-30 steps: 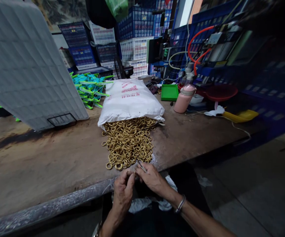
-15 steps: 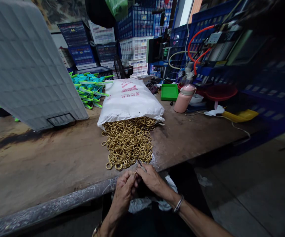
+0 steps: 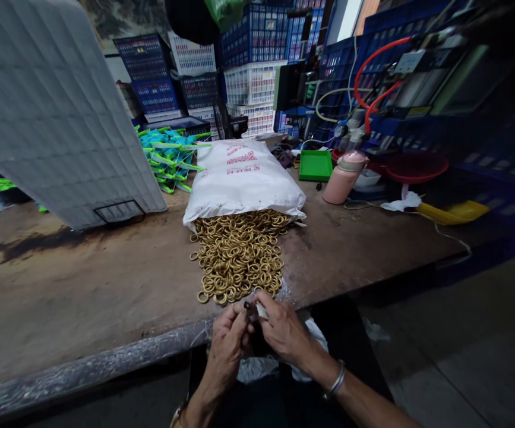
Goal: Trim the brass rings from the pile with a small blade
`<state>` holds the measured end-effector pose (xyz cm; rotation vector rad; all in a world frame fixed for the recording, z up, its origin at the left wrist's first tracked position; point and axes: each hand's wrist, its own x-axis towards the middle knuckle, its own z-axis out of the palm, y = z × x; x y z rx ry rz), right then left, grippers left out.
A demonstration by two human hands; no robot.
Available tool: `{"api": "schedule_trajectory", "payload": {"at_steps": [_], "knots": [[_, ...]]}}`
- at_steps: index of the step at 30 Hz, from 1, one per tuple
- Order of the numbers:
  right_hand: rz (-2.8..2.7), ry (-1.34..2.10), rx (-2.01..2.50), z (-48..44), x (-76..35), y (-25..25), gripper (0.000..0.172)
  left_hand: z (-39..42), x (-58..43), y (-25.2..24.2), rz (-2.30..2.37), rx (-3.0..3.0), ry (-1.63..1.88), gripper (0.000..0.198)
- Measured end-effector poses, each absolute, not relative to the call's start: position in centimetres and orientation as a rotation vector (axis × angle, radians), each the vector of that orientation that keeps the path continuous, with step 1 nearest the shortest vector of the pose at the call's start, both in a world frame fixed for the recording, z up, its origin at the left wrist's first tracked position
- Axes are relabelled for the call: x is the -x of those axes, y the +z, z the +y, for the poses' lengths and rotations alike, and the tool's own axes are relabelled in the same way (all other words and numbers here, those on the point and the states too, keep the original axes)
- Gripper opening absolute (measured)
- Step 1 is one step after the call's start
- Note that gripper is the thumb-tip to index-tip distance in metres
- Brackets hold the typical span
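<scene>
A heap of gold-coloured rings [image 3: 239, 261] spills from the mouth of a white sack [image 3: 248, 184] onto the brown table [image 3: 106, 285]. Just in front of the heap, at the table's edge, my left hand [image 3: 230, 333] is closed in a pinch on something too small to make out. Close on its right, my right hand [image 3: 281, 330] is closed around a small tool [image 3: 259, 310] with a dark tip and a pale handle. The tool's tip is at the left fingertips.
A pale ribbed panel [image 3: 65, 119] stands at the left. Green and blue plastic pieces [image 3: 170, 154] lie behind it. A green tray [image 3: 315, 165], a pink bottle [image 3: 344, 178], a red dish [image 3: 417, 168] and a yellow scoop [image 3: 455, 213] are at the right. Crates [image 3: 257, 83] are stacked behind.
The view has shifted slightly, so the table and sack appear further right. The tool in my right hand has turned, and its tip now points toward my left fingertips.
</scene>
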<state>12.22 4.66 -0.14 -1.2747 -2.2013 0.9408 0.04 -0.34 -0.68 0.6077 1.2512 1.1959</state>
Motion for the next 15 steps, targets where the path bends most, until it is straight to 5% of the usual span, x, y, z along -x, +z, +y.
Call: {"api": "schedule_trajectory", "payload": {"at_steps": [10,15], "knots": [[-2.504,0.579,1.508,5.2,-12.8,-0.9,0.029,-0.9,0.3,-0.6,1.264,-0.739,1.216,0.033],[-2.408,0.681,1.430,5.7,-13.4,-0.9,0.024,-1.0,0.3,0.0,1.120,-0.645,1.234,0.028]]}}
